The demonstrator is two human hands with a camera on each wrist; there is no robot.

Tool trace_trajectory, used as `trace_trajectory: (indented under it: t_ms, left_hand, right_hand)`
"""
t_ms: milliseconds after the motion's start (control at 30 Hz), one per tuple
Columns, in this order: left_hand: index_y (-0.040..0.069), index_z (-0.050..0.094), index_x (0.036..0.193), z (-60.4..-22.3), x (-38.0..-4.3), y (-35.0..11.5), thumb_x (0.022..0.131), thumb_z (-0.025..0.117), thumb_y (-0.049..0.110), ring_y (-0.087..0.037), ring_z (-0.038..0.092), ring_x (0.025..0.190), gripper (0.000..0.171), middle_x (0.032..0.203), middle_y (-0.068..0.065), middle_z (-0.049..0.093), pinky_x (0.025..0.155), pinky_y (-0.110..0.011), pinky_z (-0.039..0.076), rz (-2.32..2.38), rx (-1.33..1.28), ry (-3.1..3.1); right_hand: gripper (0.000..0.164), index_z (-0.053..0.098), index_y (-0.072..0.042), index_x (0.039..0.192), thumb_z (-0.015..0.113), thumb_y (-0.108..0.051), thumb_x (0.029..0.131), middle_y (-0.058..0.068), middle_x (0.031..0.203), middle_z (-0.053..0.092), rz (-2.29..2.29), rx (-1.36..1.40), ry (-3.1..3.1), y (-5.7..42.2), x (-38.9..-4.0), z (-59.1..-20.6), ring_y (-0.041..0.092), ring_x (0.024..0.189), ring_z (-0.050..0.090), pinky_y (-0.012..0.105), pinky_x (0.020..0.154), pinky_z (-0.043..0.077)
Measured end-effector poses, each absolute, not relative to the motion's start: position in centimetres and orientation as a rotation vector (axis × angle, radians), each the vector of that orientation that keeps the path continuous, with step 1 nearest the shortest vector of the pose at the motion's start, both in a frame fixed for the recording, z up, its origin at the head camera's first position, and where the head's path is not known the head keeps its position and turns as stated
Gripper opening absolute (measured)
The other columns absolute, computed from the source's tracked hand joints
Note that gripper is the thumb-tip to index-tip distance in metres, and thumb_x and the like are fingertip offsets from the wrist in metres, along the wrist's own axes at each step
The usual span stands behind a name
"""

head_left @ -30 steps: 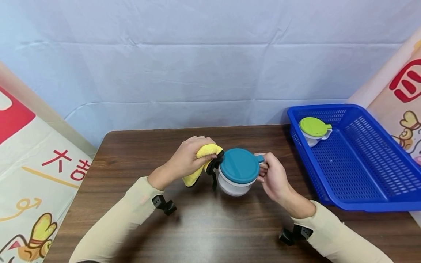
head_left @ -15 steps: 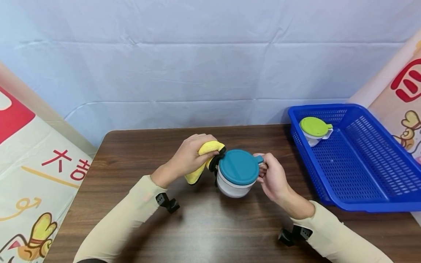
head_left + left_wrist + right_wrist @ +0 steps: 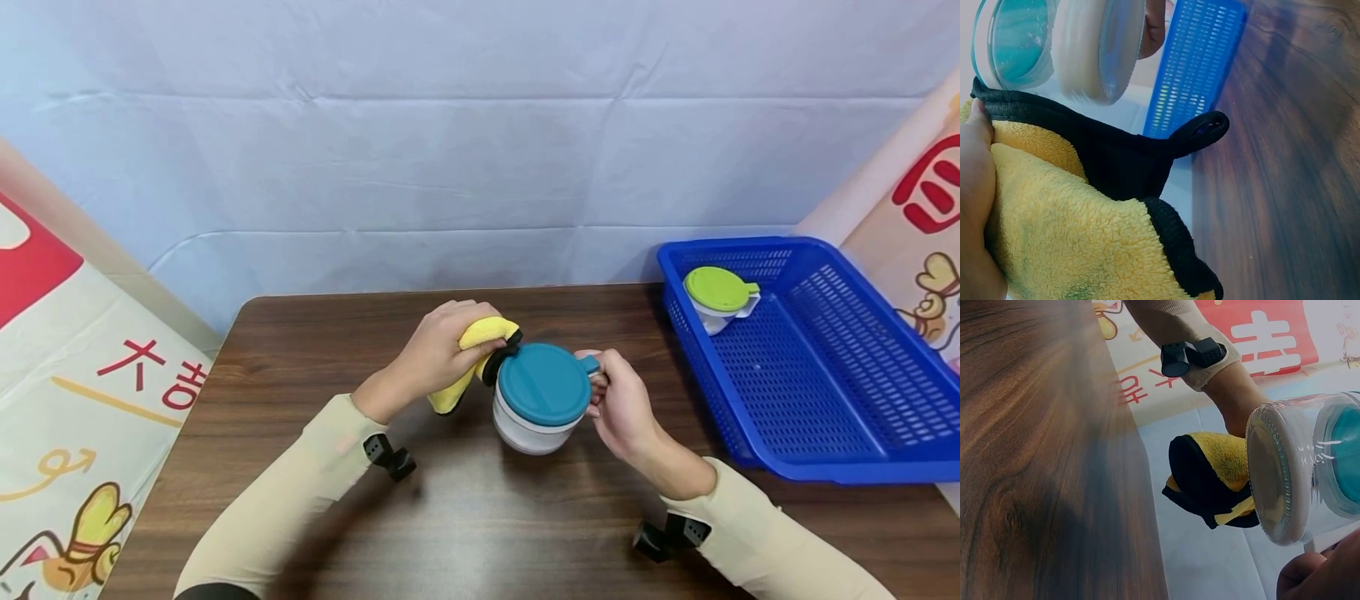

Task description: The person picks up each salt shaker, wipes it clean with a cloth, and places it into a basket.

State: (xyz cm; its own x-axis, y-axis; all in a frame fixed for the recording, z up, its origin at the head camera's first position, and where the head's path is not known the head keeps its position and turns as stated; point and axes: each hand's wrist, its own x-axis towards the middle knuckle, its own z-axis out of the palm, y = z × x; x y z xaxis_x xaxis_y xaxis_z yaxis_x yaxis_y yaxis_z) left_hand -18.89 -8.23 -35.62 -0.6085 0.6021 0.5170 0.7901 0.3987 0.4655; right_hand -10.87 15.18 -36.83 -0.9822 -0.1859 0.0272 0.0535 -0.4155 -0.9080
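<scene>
My right hand (image 3: 624,404) grips the handle of a clear glass seasoning jar (image 3: 531,435) with a teal lid (image 3: 545,384), tilted a little and held over the table. In the right wrist view the jar's thick round base (image 3: 1275,475) faces the camera, and white grains appear to fill its bottom. A folded yellow cleaning cloth (image 3: 1079,231) with black trim is bunched in my left hand (image 3: 444,350). Its black edge lies right at the jar's left side, by the lid. The fingers under the cloth are mostly hidden.
A blue plastic basket (image 3: 750,408) stands at the right of the wooden table (image 3: 480,533). In its back left corner sits a similar jar with a lime green lid (image 3: 717,289). A pale cloth backdrop (image 3: 450,167) hangs behind the table.
My left hand and the cloth have shifted slightly right and away from me, along the jar's upper left side. The jar has moved very slightly towards me; my right hand stays nearly still.
</scene>
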Motion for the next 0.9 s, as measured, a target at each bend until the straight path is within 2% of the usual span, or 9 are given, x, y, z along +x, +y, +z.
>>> trace_trajectory:
  t_ms: [600,767,900]
  left_hand:
    - [0.009,0.068,0.107,-35.6,-20.2,-6.1,0.095,0.074,0.022,-0.018,0.06,0.084,0.018,0.098,-0.002,0.071,0.085,-0.038,0.048,-0.983,-1.283,-2.388]
    - [0.007,0.07,0.108,-35.7,-20.5,-5.7,0.091,0.078,0.021,-0.02,0.065,0.092,0.023,0.101,-0.004,0.072,0.088,-0.038,0.048,-0.953,-1.314,-2.322]
    - [0.007,0.072,0.107,-35.5,-20.7,-5.5,0.089,0.081,0.022,-0.021,0.065,0.095,0.026,0.101,-0.005,0.072,0.085,-0.038,0.048,-0.927,-1.34,-2.278]
  right_hand:
    - [0.031,0.021,-0.011,0.066,0.023,-0.005,0.096,0.004,0.063,0.014,-2.509,-0.209,1.637,15.1,-10.7,-36.8,0.02,0.056,0.007,0.032,0.051,0.003]
    - [0.031,0.021,-0.01,0.065,0.023,-0.004,0.095,0.005,0.063,0.014,-2.497,-0.237,1.644,15.1,-10.8,-37.0,0.021,0.056,0.006,0.032,0.051,0.003]
    - [0.031,0.021,-0.011,0.064,0.023,-0.004,0.094,0.005,0.062,0.014,-2.49,-0.235,1.657,15.1,-10.9,-37.1,0.023,0.056,0.006,0.033,0.051,0.003]
